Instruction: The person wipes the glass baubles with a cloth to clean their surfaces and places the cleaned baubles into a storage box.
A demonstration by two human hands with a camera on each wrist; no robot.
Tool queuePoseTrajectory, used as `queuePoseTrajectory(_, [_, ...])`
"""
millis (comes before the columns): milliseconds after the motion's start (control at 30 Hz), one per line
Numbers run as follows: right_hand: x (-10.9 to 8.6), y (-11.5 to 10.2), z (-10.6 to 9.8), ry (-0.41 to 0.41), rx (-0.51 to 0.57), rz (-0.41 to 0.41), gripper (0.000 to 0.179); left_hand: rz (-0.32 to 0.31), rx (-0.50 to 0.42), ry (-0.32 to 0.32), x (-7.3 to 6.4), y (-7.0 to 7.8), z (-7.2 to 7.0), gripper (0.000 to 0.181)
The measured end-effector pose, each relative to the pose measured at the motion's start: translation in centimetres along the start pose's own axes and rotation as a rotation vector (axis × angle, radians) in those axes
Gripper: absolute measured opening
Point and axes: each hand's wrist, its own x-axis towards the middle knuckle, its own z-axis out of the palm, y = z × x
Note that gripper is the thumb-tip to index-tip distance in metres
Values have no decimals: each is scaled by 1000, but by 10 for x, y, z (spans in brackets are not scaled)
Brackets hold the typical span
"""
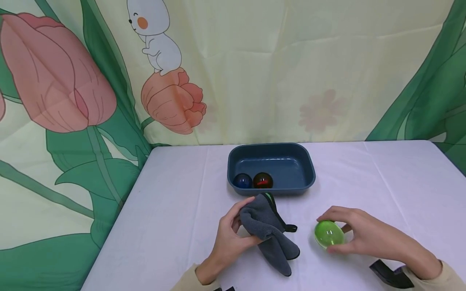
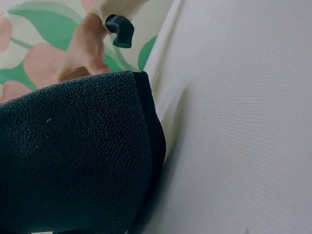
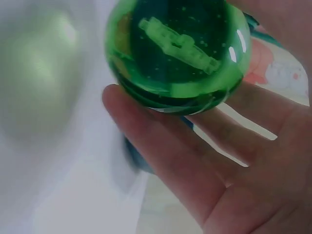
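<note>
My left hand (image 1: 231,238) grips a dark grey cloth (image 1: 263,220) between thumb and fingers. The cloth has black edging and a small black loop, and its folded ends hang toward the table's near side. In the left wrist view the cloth (image 2: 78,151) covers much of the lower left. To the right, my right hand (image 1: 367,234) pinches a clear green ball (image 1: 329,233) between thumb and fingertips. Seen close in the right wrist view, the ball (image 3: 178,53) has a pale elongated shape inside; whether it touches the table cannot be told.
Beyond the cloth stands a dark blue rectangular dish (image 1: 271,191). Inside, a blue ball (image 1: 242,180) and a dark red ball (image 1: 263,180) lie side by side along its near wall. A white cloth covers the table (image 1: 167,210); a printed curtain (image 1: 251,81) hangs behind.
</note>
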Motion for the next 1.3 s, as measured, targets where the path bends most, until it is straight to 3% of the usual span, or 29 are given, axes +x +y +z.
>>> queuePoseTrajectory(367, [20,-32,-6,203,59,-119,52,-10,2,5,3,2,2,75])
queuePoseTrajectory(600, [33,-48,-8,317,87,-120,56,81,28,6,9,4,2,73])
queuePoseTrajectory(700, [38,-51,-7,332,90,-111,57,91,36,0,11,6,3,73])
queuePoseTrajectory(1000, [49,-58,-4,311,123,-128,55,-14,38,-32,16,10,7,80])
queuePoseTrajectory(1300, [59,-64,5,353,207,-90,57,8,64,-40,20,11,14,80])
